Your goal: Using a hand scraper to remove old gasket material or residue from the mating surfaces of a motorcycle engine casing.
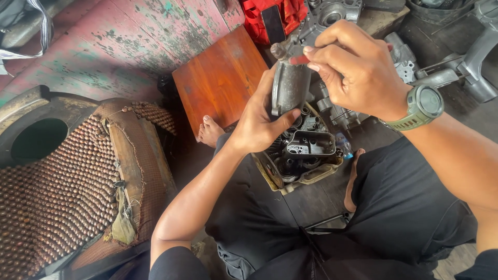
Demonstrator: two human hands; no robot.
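Observation:
My left hand (258, 122) grips a grey metal cylinder-shaped engine part (290, 88) and holds it upright above an open engine case (303, 155) that rests between my legs. My right hand (353, 65), with a green watch (423, 103) on its wrist, pinches a small red-tipped tool (299, 60) against the top of that part. Gears and dark cavities show inside the case below.
A brown wooden board (220, 78) lies beyond my bare foot (210, 132). A beaded seat cover (67, 192) is at the left. Red cloth with a phone (272, 23) and more grey engine parts (467, 62) lie at the top and right.

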